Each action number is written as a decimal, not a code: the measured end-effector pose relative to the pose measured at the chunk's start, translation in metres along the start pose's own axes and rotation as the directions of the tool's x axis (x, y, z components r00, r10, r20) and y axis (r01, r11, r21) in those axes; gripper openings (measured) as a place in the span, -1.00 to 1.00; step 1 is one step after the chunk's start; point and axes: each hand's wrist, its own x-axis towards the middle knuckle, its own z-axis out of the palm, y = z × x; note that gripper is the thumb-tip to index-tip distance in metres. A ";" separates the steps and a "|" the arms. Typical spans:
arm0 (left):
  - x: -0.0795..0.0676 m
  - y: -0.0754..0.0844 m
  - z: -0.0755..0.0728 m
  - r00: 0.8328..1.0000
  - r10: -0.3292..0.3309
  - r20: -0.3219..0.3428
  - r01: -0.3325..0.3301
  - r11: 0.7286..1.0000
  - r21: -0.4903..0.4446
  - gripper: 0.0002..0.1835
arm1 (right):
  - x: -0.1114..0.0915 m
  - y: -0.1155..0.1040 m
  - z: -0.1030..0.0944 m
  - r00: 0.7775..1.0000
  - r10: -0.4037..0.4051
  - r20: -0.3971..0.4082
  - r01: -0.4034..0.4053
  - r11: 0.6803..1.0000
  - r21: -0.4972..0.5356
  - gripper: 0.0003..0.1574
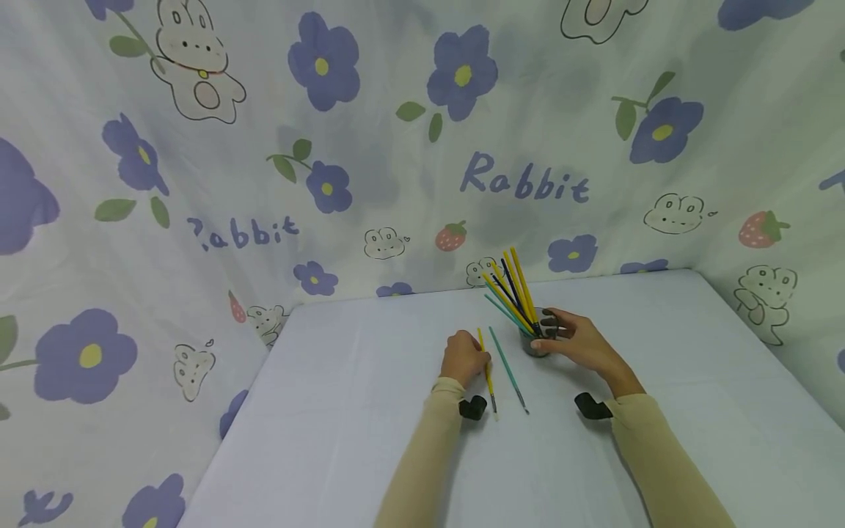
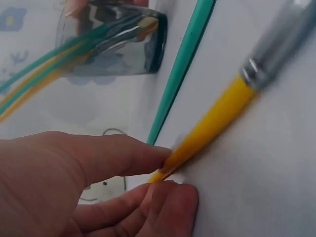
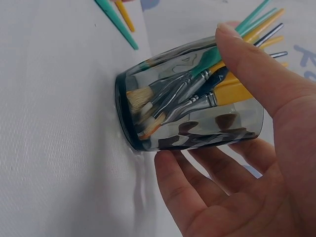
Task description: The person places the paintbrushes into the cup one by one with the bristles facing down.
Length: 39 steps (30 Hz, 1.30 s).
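Observation:
My left hand (image 1: 464, 358) pinches a yellow paintbrush (image 2: 212, 116) between thumb and fingers, low over the white table. The brush's metal ferrule and pale bristles point toward the near side. Just right of it lies a teal paintbrush (image 1: 508, 369), its tip also toward me. With thumb on one side and fingers on the other, my right hand (image 1: 584, 343) holds a clear dark-tinted glass (image 3: 122, 106). Several yellow, teal and dark blue paintbrushes (image 3: 202, 89) stand in the glass, bristles down, their handles leaning left in the head view.
The white tablecloth (image 1: 356, 411) stretches to both sides of my hands. Behind the table hangs a curtain (image 1: 396, 161) printed with purple flowers, rabbits and strawberries. A black wrist mount (image 1: 472, 408) sits at each sleeve cuff.

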 end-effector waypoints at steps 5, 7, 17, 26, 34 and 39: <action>-0.003 -0.001 -0.007 1.000 -0.006 -0.010 0.007 0.997 0.077 -0.87 | 0.000 0.001 0.000 1.000 -0.004 0.004 0.004 1.000 0.004 0.26; -0.004 -0.001 -0.009 1.000 0.007 -0.014 -0.005 0.993 0.121 -0.84 | 0.000 0.002 0.000 1.000 -0.010 0.005 0.010 1.000 0.004 0.25; -0.014 -0.005 -0.020 1.000 0.021 0.008 -0.022 0.985 0.170 -0.77 | -0.001 0.002 0.000 1.000 -0.011 0.005 0.011 1.000 0.007 0.25; -0.008 -0.024 -0.036 0.994 -0.052 0.101 0.060 0.995 -0.081 -0.60 | -0.001 0.002 0.001 1.000 -0.013 0.000 0.013 1.000 0.003 0.23; -0.005 -0.026 -0.051 0.998 -0.006 0.065 0.032 0.918 -0.396 -0.62 | -0.001 0.001 0.001 1.000 -0.015 0.000 0.015 1.000 0.009 0.24; -0.007 -0.021 -0.056 1.000 -0.003 0.023 0.014 0.855 -0.518 -0.60 | -0.001 0.001 0.001 1.000 -0.018 0.000 0.018 1.000 0.011 0.24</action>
